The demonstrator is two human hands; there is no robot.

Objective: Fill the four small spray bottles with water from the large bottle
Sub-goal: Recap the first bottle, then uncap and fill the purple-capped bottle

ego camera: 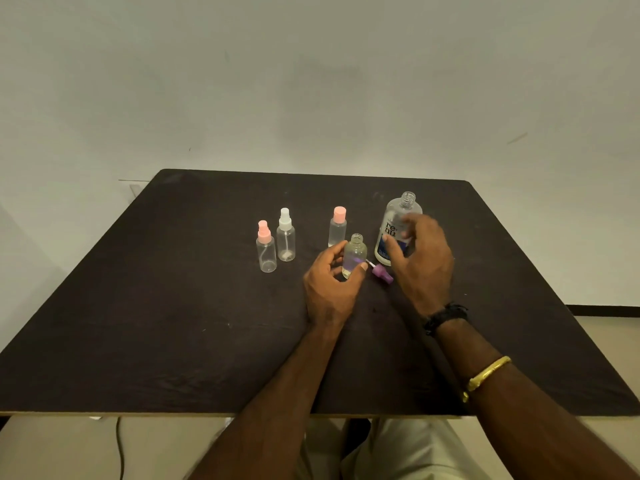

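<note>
My left hand (329,289) grips a small open bottle (354,254) that stands upright on the dark table (173,323); thumb and fingers curl round its lower body. Its purple spray cap (382,273) lies on the table just right of it. The large clear bottle (396,211), uncapped, with a label, stands behind. In front of the large bottle's lower half hovers my right hand (426,261), fingers spread and slightly blurred; I cannot tell if it touches the bottle. Three capped small bottles stand to the left: pink-topped (266,249), white-topped (286,237) and pink-capped (337,228).
The table's far edge meets a pale wall. Its near edge runs just above my lap. A dark cable (119,445) hangs down at the lower left, below the table.
</note>
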